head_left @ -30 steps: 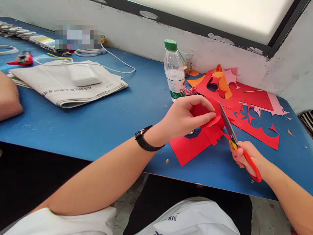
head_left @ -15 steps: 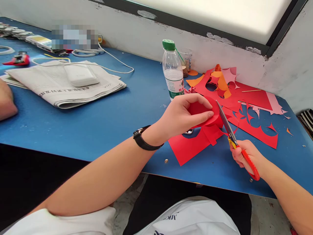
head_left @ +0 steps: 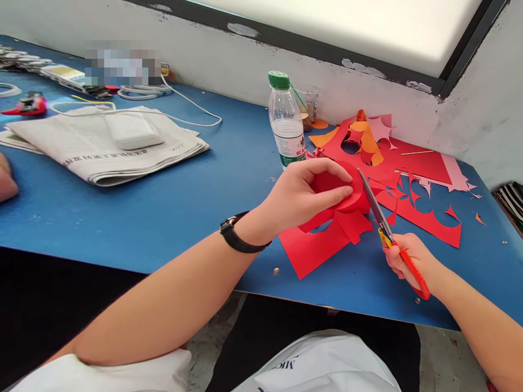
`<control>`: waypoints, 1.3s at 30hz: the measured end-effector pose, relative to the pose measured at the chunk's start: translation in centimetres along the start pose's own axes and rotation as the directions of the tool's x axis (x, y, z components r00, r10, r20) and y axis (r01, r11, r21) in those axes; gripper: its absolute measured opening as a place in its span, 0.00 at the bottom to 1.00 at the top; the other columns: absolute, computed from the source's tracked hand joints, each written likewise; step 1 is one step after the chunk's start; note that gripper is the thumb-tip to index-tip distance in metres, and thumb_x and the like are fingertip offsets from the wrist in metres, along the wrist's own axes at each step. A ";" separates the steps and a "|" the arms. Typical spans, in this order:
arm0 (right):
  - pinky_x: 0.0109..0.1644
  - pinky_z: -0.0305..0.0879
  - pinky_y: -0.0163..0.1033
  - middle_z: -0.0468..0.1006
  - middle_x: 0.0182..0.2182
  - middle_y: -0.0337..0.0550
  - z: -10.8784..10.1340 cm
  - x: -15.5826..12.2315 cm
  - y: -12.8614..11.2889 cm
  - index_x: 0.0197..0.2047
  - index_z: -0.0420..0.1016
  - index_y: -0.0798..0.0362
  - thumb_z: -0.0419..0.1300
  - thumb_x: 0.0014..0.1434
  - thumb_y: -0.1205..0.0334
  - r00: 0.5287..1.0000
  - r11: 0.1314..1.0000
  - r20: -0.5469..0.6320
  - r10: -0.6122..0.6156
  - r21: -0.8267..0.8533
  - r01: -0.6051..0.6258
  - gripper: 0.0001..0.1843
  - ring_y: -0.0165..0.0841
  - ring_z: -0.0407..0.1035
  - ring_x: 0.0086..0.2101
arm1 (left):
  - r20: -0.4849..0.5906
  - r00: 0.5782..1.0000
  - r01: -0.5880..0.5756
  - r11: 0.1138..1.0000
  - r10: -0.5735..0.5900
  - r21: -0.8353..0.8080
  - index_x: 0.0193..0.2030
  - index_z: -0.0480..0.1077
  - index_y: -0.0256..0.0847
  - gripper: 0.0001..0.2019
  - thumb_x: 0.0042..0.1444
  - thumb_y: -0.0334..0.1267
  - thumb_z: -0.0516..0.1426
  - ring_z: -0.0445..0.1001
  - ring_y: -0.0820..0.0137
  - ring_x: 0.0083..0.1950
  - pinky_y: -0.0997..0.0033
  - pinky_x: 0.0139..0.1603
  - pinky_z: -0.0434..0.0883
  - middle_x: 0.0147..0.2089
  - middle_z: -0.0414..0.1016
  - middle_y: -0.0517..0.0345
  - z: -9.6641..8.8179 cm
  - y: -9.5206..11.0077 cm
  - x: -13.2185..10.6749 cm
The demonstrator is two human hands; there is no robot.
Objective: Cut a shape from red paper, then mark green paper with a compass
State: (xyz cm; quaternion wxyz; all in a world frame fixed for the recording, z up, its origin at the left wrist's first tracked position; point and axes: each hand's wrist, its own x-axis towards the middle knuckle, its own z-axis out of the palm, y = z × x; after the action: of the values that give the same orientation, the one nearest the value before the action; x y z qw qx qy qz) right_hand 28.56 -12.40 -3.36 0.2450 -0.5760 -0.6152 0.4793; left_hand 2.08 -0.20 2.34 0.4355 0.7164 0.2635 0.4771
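Observation:
Between thumb and fingers, my left hand [head_left: 304,193] pinches a piece of red paper [head_left: 356,191] with a rounded edge, held above the table. My right hand [head_left: 412,261] grips a pair of scissors [head_left: 376,208] with red and yellow handles. Its blades look nearly together, point up and lie along the right edge of the red paper; whether they bite into it I cannot tell. Below my left hand lies a red sheet with a cut-out hole [head_left: 310,253], partly hidden by the hand and the held paper.
A water bottle [head_left: 286,122] with a green cap stands behind my left hand. Red, orange and pink paper scraps [head_left: 429,215] spread over the right of the blue table [head_left: 175,207]. Folded newspaper [head_left: 81,147] with a white case [head_left: 133,130] lies left. Another person's arm [head_left: 6,179] rests at the left edge.
The view has shifted slightly, so the whole scene sits a little differently. Both hands keep nearly the same pose, with the scissors still beside the red paper.

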 end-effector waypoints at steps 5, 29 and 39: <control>0.25 0.45 0.38 0.53 0.23 0.31 0.0 0.1 0.1 0.29 0.58 0.47 0.47 0.56 0.06 1.000 1.000 -0.008 -0.006 -0.030 0.006 0.47 0.28 0.48 0.23 | -0.039 0.999 0.030 0.999 -0.031 -0.012 0.40 0.84 0.40 0.07 0.58 0.40 0.71 0.85 0.63 0.44 0.65 0.45 0.83 0.44 0.88 0.51 0.0 0.0 0.0; 0.22 0.53 0.37 0.59 0.21 0.31 0.3 0.2 -0.1 0.28 0.63 0.47 0.53 0.56 0.08 0.992 0.999 -0.124 0.013 0.048 -0.008 0.45 0.28 0.55 0.19 | -0.129 0.981 0.132 0.988 -0.142 -0.084 0.40 0.85 0.40 0.07 0.54 0.38 0.69 0.80 0.67 0.38 0.66 0.40 0.79 0.38 0.84 0.54 -0.2 -0.6 0.7; 0.21 0.60 0.34 0.65 0.21 0.31 0.5 0.9 0.1 0.33 0.68 0.48 0.62 0.56 0.13 0.884 0.887 -0.466 -0.033 0.394 0.241 0.42 0.28 0.60 0.19 | 0.354 0.898 0.256 0.965 -0.260 0.060 0.50 0.87 0.43 0.15 0.65 0.50 0.66 0.85 0.59 0.54 0.63 0.55 0.81 0.55 0.89 0.49 0.0 -2.5 1.2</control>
State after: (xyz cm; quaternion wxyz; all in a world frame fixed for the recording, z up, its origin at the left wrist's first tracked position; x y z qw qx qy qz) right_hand 27.96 -11.73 -3.95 0.5377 -0.5535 -0.4577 0.4416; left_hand 2.68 1.93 0.73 0.5310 0.7528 0.2752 0.2749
